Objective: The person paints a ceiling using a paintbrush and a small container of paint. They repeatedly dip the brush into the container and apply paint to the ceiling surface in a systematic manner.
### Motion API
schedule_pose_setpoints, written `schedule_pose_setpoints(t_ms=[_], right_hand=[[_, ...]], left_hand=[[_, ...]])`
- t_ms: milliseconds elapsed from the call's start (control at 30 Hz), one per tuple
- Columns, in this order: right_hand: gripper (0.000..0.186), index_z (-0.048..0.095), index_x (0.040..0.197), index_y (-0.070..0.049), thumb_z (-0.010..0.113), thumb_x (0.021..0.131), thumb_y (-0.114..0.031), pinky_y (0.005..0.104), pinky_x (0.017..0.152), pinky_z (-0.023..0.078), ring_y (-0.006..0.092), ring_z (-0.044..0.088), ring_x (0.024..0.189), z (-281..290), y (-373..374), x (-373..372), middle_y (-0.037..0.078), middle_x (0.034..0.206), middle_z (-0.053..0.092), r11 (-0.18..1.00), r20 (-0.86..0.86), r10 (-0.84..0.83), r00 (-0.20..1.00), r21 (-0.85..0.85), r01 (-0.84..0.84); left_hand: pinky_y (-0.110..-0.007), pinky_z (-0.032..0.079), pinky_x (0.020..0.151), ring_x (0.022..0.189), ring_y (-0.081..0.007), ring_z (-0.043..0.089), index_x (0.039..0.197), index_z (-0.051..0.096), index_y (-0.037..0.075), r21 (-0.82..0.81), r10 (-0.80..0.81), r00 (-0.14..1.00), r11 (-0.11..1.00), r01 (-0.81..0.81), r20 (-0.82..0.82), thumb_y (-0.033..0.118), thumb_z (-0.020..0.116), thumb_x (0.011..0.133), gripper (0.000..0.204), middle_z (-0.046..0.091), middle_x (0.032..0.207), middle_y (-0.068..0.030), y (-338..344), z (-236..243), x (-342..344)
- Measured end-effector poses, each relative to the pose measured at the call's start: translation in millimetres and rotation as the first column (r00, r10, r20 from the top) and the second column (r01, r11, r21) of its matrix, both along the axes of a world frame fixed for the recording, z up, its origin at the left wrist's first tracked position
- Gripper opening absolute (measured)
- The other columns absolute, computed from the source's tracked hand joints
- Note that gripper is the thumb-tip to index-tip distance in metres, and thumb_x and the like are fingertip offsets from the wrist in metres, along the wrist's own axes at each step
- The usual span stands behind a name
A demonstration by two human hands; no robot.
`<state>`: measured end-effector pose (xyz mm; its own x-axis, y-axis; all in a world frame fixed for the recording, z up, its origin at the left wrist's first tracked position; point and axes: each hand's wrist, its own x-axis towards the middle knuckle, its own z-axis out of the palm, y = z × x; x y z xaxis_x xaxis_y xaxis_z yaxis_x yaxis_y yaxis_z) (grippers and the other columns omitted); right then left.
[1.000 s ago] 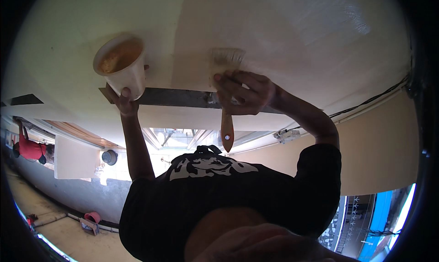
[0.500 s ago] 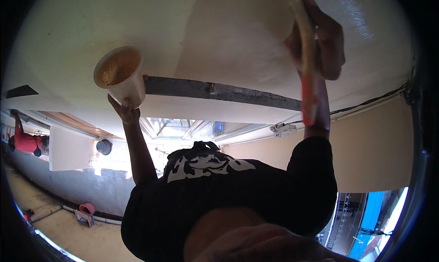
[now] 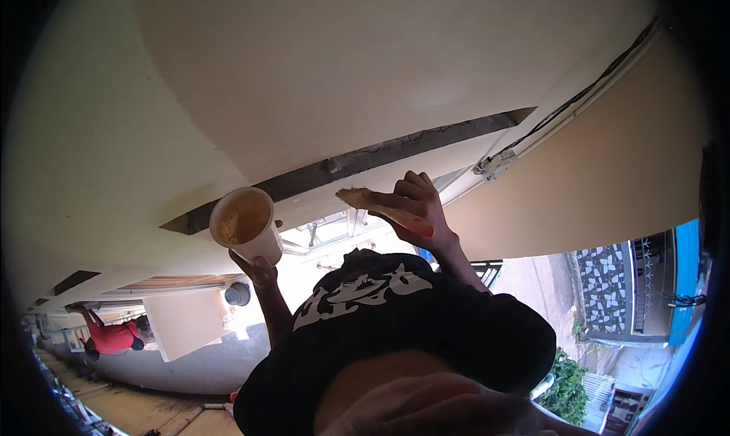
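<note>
My left hand (image 3: 264, 270) is wrapped round a white plastic tub (image 3: 266, 242), its fingers near the base. Inside the tub is beige paint (image 3: 245, 221). Between the fingers of my right hand (image 3: 418, 200) is a paintbrush (image 3: 353, 197) with a red-tipped handle; its pale bristles point left, toward the tub, and are apart from it. Beyond both hands stretches a broad wall-like surface (image 3: 342, 63), coated darker beige on the right and paler on the left. The tub overlaps a dark grey recessed strip (image 3: 357, 161) in that surface.
Dark cables (image 3: 601, 82) run along the right edge beside a beige panel (image 3: 578, 185). A person in a red top (image 3: 114, 337) is at the far left, near a pale board (image 3: 182, 326) and a grey round pot (image 3: 237, 294). Green plants (image 3: 564, 386) show at lower right.
My right hand has come down and left from high on the surface, bringing the brush near the tub. The tub has shifted right and lower in view as the view itself turned.
</note>
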<state>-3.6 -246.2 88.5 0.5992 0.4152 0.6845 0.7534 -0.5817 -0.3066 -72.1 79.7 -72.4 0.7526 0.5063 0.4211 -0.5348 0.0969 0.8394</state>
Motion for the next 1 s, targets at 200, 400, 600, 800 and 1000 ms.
schedule_pose_setpoints(t_ms=[200, 400, 600, 800, 1000], right_hand=[[0.034, 0.077, 0.116, -0.013, 0.068, 0.087, 0.002, 0.033, 0.067, 0.058, 0.0201, 0.07, 0.066, -36, -48, -12, 0.007, 0.091, 0.077, 0.947, -0.675, -0.067, 0.735, 0.188, 0.259], [0.079, 0.047, 0.138, 0.006, 0.086, 0.079, -0.029, 0.032, 0.061, 0.062, 0.0206, 0.069, 0.083, -39, -94, -21, 0.018, 0.115, 0.066, 0.709, -0.76, 0.603, 0.241, 0.649, 0.274], [0.094, 0.044, 0.137, 0.007, 0.087, 0.079, -0.054, 0.0358, 0.071, 0.067, 0.0298, 0.063, 0.103, -29, -127, -18, 0.018, 0.121, 0.048, 0.28, -0.277, 0.937, 0.214, 0.96, 0.016], [0.018, 0.049, 0.115, 0.0, 0.059, 0.103, -0.008, 0.0264, 0.055, 0.055, 0.012, 0.064, 0.071, 80, -132, -13, 0.011, 0.108, 0.056, 0.717, -0.581, 0.337, 0.741, 0.668, 0.198], [0.046, 0.036, 0.147, -0.007, 0.057, 0.107, -0.016, 0.0196, 0.044, 0.03, 0.0007, 0.041, 0.05, 184, -128, 33, 0.005, 0.079, 0.059, 0.712, -0.118, -0.018, 0.993, 0.695, 0.095]], left_hand=[[-0.048, 0.053, 0.087, 0.105, -0.037, 0.065, 0.152, 0.029, 0.003, 0.035, -0.013, 0.998, 0.999, 0.011, 0.053, 0.063, 0.063, 0.09, 0.093, 0.06, 0.126, -0.0283, 8, 28, 20], [-0.044, 0.053, 0.085, 0.102, -0.0338, 0.065, 0.15, 0.033, 0.001, 0.054, 0.019, 0.994, 0.998, -0.025, 0.111, 0.064, 0.06, 0.092, 0.089, 0.063, 0.122, -0.0278, 21, 54, 29], [-0.04, 0.053, 0.084, 0.099, -0.0305, 0.065, 0.147, 0.037, -0.001, 0.064, 0.104, 0.985, 0.992, -0.113, 0.135, 0.065, 0.057, 0.094, 0.087, 0.066, 0.118, -0.0273, 31, 82, 25], [-0.037, 0.052, 0.082, 0.101, -0.0294, 0.064, 0.144, 0.041, -0.005, 0.163, 0.023, 0.943, 0.983, -0.082, 0.332, 0.068, 0.053, 0.093, 0.09, 0.066, 0.118, -0.0251, 53, 97, 32], [-0.036, 0.052, 0.08, 0.098, -0.0307, 0.064, 0.144, 0.041, -0.007, 0.188, 0.021, 0.931, 0.978, -0.095, 0.363, 0.069, 0.05, 0.092, 0.092, 0.066, 0.118, -0.0265, 60, 105, 46]])
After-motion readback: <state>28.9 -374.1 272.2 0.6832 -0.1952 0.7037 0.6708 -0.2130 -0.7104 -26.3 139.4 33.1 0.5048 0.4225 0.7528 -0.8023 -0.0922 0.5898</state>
